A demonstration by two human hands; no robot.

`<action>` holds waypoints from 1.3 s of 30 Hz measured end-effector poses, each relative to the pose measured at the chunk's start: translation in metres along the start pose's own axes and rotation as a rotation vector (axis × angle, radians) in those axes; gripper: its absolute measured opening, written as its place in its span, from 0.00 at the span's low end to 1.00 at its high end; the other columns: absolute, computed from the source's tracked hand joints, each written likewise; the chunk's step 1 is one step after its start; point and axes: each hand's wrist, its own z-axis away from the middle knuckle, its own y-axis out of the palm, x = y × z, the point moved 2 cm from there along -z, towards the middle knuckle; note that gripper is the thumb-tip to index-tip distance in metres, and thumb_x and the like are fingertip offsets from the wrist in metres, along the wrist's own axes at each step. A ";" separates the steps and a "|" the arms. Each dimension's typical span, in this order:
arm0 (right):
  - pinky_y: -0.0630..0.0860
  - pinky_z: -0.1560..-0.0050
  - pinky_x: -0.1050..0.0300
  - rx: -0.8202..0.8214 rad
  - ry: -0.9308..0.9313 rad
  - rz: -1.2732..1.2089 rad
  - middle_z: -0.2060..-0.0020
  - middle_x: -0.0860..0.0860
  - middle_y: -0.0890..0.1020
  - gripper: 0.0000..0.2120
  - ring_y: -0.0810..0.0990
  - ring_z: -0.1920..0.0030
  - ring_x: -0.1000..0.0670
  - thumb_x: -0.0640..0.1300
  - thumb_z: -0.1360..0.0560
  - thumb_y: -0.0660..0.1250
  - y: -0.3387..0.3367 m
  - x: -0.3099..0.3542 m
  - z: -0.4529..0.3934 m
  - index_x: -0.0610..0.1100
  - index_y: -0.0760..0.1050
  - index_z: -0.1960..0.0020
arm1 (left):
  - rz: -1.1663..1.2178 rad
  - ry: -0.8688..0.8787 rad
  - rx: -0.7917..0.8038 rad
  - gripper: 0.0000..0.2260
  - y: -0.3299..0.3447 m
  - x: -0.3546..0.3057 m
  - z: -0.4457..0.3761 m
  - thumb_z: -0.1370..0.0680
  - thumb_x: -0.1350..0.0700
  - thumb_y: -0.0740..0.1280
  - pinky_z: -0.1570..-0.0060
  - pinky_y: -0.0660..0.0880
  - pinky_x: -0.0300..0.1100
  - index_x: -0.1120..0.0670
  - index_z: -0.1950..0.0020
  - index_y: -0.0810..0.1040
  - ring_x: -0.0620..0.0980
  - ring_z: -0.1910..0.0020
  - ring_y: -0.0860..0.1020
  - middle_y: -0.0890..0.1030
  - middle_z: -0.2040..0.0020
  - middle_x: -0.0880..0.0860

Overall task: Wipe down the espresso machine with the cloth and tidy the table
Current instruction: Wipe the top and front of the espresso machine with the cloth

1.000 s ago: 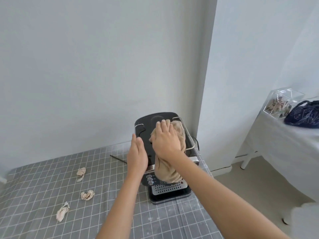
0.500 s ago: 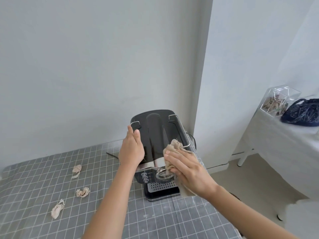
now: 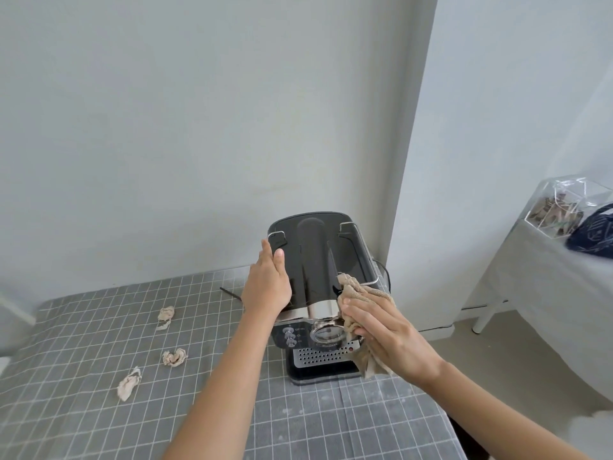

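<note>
A black and chrome espresso machine (image 3: 315, 260) stands at the far right of the table, against the wall. My left hand (image 3: 268, 287) lies flat against its upper left side, fingers together. My right hand (image 3: 384, 333) presses a beige cloth (image 3: 356, 293) onto the machine's front right corner, beside the round gauge. Part of the cloth hangs down below my palm past the perforated drip grille. Three crumpled paper scraps lie on the table to the left: one (image 3: 166, 315), another (image 3: 174, 356) and a third (image 3: 128, 388).
The table carries a grey grid-patterned cover (image 3: 83, 360). A thin dark stick (image 3: 230, 293) lies behind my left wrist. A white wall corner rises right of the machine. Further right, a second covered table holds a clear box (image 3: 560, 207) and a dark blue bag (image 3: 593, 234).
My right hand has slid the cloth from the machine's top down to its front right corner. My left hand stayed on the left side, shifting slightly up.
</note>
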 end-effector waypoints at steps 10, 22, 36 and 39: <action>0.77 0.48 0.58 -0.268 0.474 -0.211 0.49 0.51 0.81 0.09 0.81 0.48 0.52 0.41 0.19 0.58 -0.019 -0.017 -0.148 0.49 0.73 0.42 | 0.049 -0.050 -0.035 0.26 0.003 0.003 0.000 0.18 0.42 0.41 0.48 0.74 0.55 0.48 0.22 0.49 0.61 0.40 0.77 0.80 0.40 0.58; 0.65 0.31 0.47 0.283 0.399 0.074 0.45 0.48 0.81 0.14 0.73 0.36 0.42 0.42 0.20 0.57 0.050 -0.011 -0.134 0.42 0.82 0.49 | 0.067 -0.032 -0.092 0.25 0.005 0.007 -0.002 0.18 0.44 0.42 0.48 0.72 0.53 0.50 0.22 0.53 0.61 0.39 0.75 0.81 0.41 0.57; 0.63 0.25 0.48 0.059 0.219 0.154 0.31 0.44 0.73 0.26 0.68 0.26 0.44 0.29 0.27 0.63 0.021 0.034 -0.016 0.41 0.71 0.30 | 0.072 -0.028 -0.053 0.24 0.004 0.005 -0.001 0.17 0.44 0.42 0.41 0.70 0.54 0.48 0.21 0.52 0.62 0.33 0.72 0.73 0.29 0.56; 0.63 0.25 0.50 0.107 0.144 0.113 0.33 0.45 0.75 0.27 0.70 0.28 0.46 0.26 0.28 0.65 0.000 0.023 -0.002 0.42 0.72 0.31 | 0.060 -0.041 -0.040 0.25 0.004 0.004 0.000 0.17 0.44 0.41 0.41 0.70 0.54 0.49 0.21 0.51 0.63 0.33 0.72 0.72 0.29 0.57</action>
